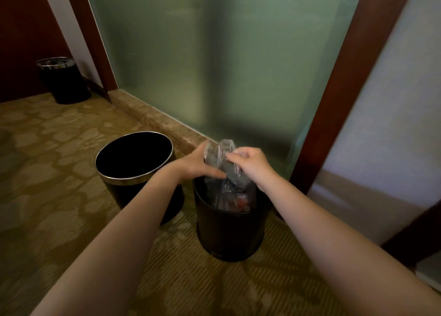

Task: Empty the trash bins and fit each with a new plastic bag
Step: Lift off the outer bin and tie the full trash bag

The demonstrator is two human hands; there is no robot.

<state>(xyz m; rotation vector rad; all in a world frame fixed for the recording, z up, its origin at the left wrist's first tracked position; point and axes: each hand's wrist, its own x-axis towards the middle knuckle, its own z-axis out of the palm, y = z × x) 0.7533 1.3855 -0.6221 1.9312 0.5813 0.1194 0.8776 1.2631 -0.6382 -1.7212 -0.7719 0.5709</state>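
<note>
A black round bin (229, 232) stands on the carpet in front of me. A clear plastic bag (229, 184) with trash in it sits in this bin, and its gathered top sticks up above the rim. My left hand (198, 163) grips the bag's neck from the left. My right hand (250, 164) pinches the same gathered top from the right. To the left stands a second black bin (114, 187) with a metal rim, which shows no bag inside. A third bin (63, 79) with a clear liner stands far back left against the wall.
A frosted glass panel (214, 53) in a dark wooden frame rises right behind the bins, on a stone sill (152, 115). Patterned carpet (47, 148) spreads to the left and front. A pale wall (393, 101) stands at the right.
</note>
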